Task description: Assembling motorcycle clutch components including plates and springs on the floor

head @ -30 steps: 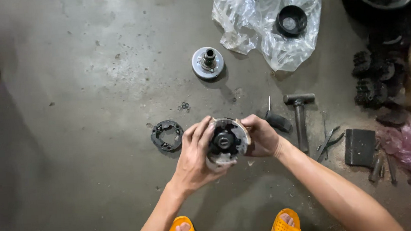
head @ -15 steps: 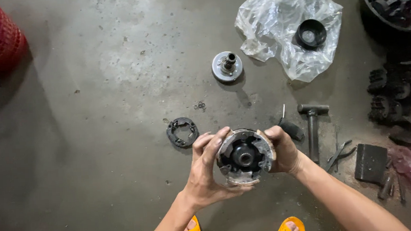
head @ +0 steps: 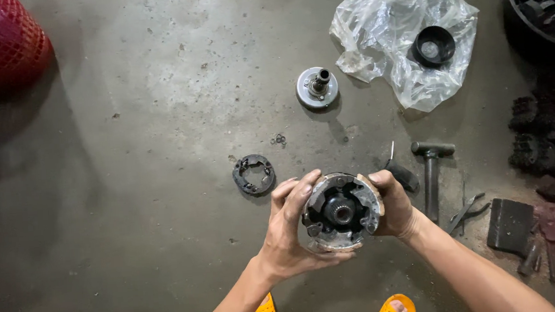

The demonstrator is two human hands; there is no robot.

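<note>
Grey concrete floor (head: 133, 182) was the whole workspace. Both hands, left hand (head: 288, 234) and right hand (head: 391, 204), were clamped around a round clutch assembly (head: 342, 211) held up at the lower middle. At 10 o'clock lay a black ring plate (head: 253, 174), at 12 a grey hub (head: 317, 87), at 1 a plastic bag (head: 404, 29), at 3 a hammer (head: 431, 173). Left side was wide open; the right edge was cluttered.

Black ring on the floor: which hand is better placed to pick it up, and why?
Left. The left hand grips the round part on the side nearer the ring; the right hand is on the far side.
</note>
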